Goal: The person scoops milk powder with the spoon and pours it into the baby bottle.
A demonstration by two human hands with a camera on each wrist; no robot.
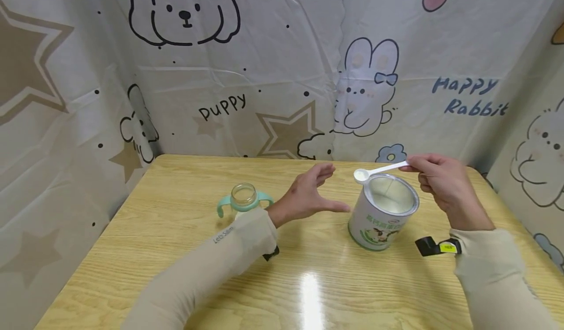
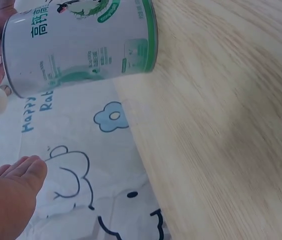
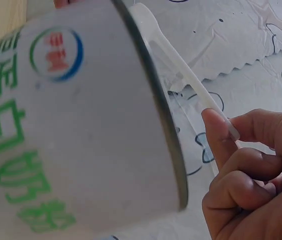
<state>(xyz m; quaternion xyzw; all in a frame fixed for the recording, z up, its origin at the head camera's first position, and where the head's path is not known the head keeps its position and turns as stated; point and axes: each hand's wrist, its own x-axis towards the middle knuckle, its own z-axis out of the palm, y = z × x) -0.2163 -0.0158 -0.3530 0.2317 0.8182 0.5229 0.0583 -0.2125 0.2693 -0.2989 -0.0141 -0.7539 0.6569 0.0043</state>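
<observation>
My right hand (image 1: 445, 183) pinches the handle end of a white measuring scoop (image 1: 382, 169). The scoop's bowl hangs over the left rim of a milk powder can (image 1: 374, 224), and something pale lies in it. That can stands upright and uncovered, with a cream-coloured inside. To its left my left hand (image 1: 308, 193) is held with fingers and thumb spread apart, holding nothing; its thumb tip is close to the can's side. In the right wrist view, thumb and forefinger grip the scoop handle (image 3: 191, 77) beside the can (image 3: 96, 130).
A lidless baby bottle (image 1: 244, 198) with mint-green handles stands on the wooden table (image 1: 176, 188), partly hidden behind the left sleeve. A patterned cloth (image 1: 273, 41) hangs along the table's back and sides. Each wrist wears a dark strap.
</observation>
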